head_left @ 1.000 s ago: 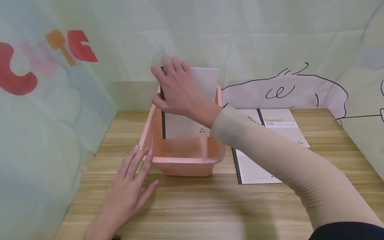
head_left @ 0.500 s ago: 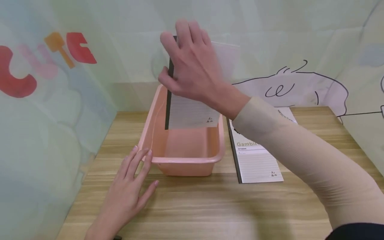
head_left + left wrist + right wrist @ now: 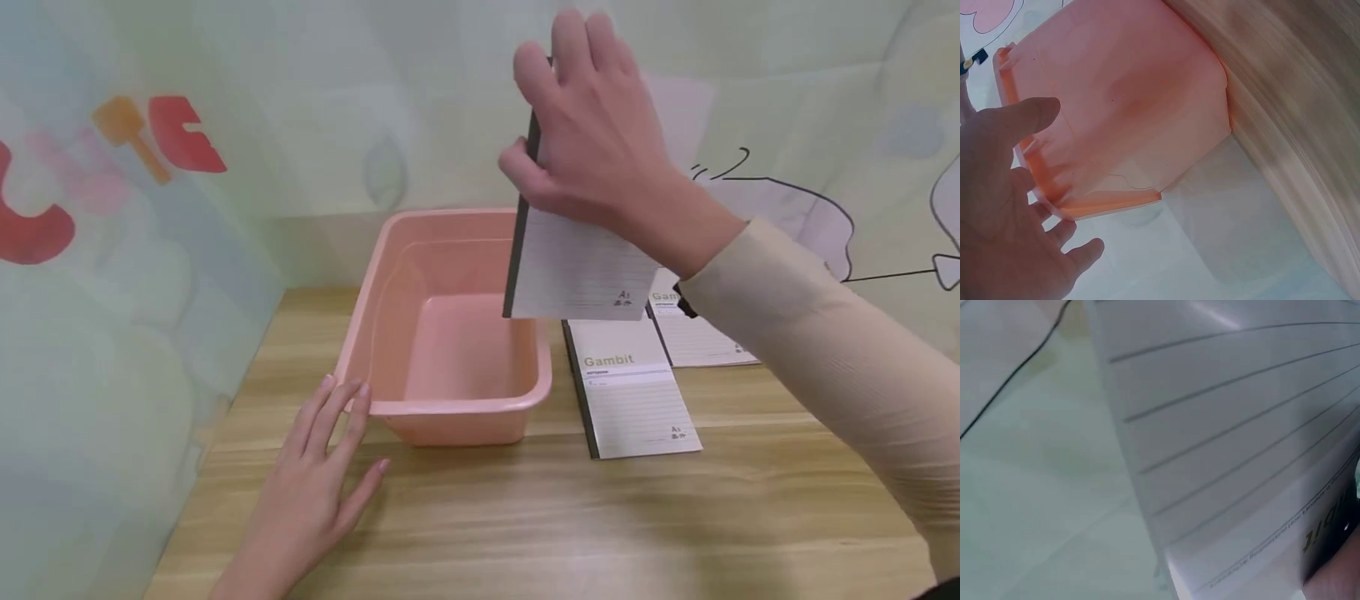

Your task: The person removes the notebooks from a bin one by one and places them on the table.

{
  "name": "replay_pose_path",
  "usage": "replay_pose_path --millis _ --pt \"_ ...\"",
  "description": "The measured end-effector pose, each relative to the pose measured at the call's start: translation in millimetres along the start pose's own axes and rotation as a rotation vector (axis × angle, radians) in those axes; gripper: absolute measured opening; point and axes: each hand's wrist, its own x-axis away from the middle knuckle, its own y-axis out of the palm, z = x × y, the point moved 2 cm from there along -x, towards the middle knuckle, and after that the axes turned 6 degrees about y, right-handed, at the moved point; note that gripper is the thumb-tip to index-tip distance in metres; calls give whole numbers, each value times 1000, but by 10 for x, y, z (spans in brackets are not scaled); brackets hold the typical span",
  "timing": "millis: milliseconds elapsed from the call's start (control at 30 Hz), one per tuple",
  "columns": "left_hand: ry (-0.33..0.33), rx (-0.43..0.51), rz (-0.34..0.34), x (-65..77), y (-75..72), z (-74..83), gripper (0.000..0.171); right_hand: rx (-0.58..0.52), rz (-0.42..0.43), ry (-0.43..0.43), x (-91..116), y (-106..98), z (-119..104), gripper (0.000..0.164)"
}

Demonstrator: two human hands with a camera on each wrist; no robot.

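Observation:
My right hand (image 3: 592, 125) grips a notebook (image 3: 585, 262) by its dark-bound left side, holding it upright above the table, just right of the tub's opening. In the right wrist view the lined cover of this notebook (image 3: 1241, 412) fills much of the picture. A pink plastic tub (image 3: 450, 407) stands on the table with its inside bare. My left hand (image 3: 315, 475) rests its fingertips on the tub's near left corner, fingers straight. From the left wrist view, the hand (image 3: 1010, 206) lies along the rim of the tub (image 3: 1129, 106), thumb apart from its wall.
A Gambit notebook (image 3: 637, 408) lies flat on the wooden table (image 3: 480, 517) right of the tub. Another notebook (image 3: 708, 342) lies behind it, partly covered by my right arm. A printed curtain (image 3: 322, 125) hangs behind and beside the table.
My right hand has lifted the notebook up out of the tub and carried it to the right. The left hand stays at the tub's corner.

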Motion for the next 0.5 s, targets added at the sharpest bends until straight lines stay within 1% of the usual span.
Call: replay_pose_path --millis 100,200,300,400,500 --pt "-3 1 4 25 2 -1 72 -2 -72 24 154 2 191 36" --pt "-6 8 7 35 3 -7 72 -28 -145 85 322 5 411 33" --pt "-11 13 8 41 -10 -16 72 -33 -241 141 493 31 630 32" --pt "-20 19 -2 52 -40 -19 72 -23 -338 137 679 95 807 31" --pt "-29 27 -7 61 -71 -15 72 -20 -420 90 898 192 936 28"
